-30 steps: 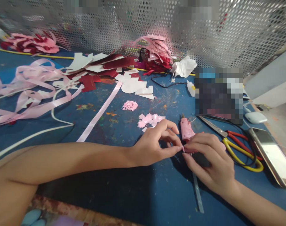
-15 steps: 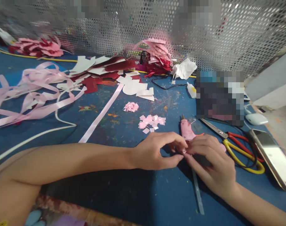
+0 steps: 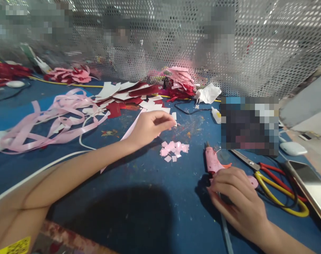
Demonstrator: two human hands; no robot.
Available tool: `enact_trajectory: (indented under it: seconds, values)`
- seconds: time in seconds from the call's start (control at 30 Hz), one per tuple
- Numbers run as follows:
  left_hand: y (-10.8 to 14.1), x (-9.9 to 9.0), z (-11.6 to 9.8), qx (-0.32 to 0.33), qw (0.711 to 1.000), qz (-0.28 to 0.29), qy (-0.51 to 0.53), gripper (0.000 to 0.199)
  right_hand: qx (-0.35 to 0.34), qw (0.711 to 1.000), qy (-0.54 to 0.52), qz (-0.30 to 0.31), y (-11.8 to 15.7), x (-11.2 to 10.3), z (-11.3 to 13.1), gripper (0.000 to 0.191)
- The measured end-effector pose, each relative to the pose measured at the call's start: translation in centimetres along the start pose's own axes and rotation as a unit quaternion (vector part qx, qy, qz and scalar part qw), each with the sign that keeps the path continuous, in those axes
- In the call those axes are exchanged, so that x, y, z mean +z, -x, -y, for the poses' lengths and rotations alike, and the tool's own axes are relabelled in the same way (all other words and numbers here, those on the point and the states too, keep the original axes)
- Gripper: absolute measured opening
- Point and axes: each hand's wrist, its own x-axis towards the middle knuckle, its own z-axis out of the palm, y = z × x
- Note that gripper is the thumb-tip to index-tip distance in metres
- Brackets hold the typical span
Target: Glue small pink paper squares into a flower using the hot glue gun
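Reaches with the left hand (image 3: 150,128) over the blue table (image 3: 187,197), with thumb and fingertips drawn close together just beyond the loose pile of pink ribbon squares (image 3: 173,147). Cannot tell whether anything is pinched there. Bends the right hand (image 3: 240,203) over the rear of the pink glue gun (image 3: 213,161), with curved fingers and thumb near the fingertips. Cannot tell whether the fingers grip the gun or a small piece.

Has the glue gun lying with its nozzle toward the far side, its orange trigger showing beyond the knuckles, and a clear glue stick (image 3: 226,233) running from under the right hand toward the near side. Has the squares lying flat between the hands, to the left of the gun and well apart from it.

Covers part of a straight pink ribbon strip (image 3: 131,127) with the left hand and forearm. Has tangled pink ribbon (image 3: 25,134) farther left, near a white cable (image 3: 70,154). Shows white paper scraps (image 3: 110,90) and dark red scraps (image 3: 114,110) across the back, then crumpled white paper (image 3: 209,93) and a small white bottle (image 3: 216,115), below the perforated metal screen (image 3: 150,53). Has open-handled scissors (image 3: 252,165), with one red loop and one yellow, to the right of the gun, beside a phone (image 3: 308,187).
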Motion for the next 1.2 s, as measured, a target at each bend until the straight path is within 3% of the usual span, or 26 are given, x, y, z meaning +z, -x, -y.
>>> enact_trajectory:
  seconds: [0.07,0.17,0.23,0.33,0.67,1.0,1.2]
  values:
    - [-1.5,-1.7,1.0,0.012,0.992,0.040,-0.118,0.019,0.004,1.000,0.000,0.009,0.1,0.0,-0.2,0.018]
    - [-2.6,-3.5,2.0,-0.014,0.944,0.197,-0.264,0.016,0.006,1.000,0.000,0.019,0.2,0.1,-0.3,0.017]
    - [-2.8,-4.1,2.2,-0.032,0.923,0.255,-0.285,0.018,0.006,1.000,0.000,0.021,0.3,0.1,-0.3,0.016]
    - [-2.7,-4.5,1.9,-0.036,0.915,0.286,-0.282,0.019,0.014,1.000,0.003,0.023,0.3,0.2,-0.3,0.015]
    - [-2.9,-4.8,1.3,-0.098,0.911,0.296,-0.270,0.017,-0.003,1.000,-0.001,0.030,0.3,0.2,-0.2,0.016]
    - [-2.8,-5.1,1.9,-0.041,0.902,0.287,-0.319,0.021,0.009,1.000,0.002,0.023,0.0,0.2,0.0,0.012]
    - [-2.1,-4.2,0.8,-0.024,0.903,0.293,-0.313,0.017,-0.023,0.999,0.016,0.025,0.1,0.0,0.1,0.018]
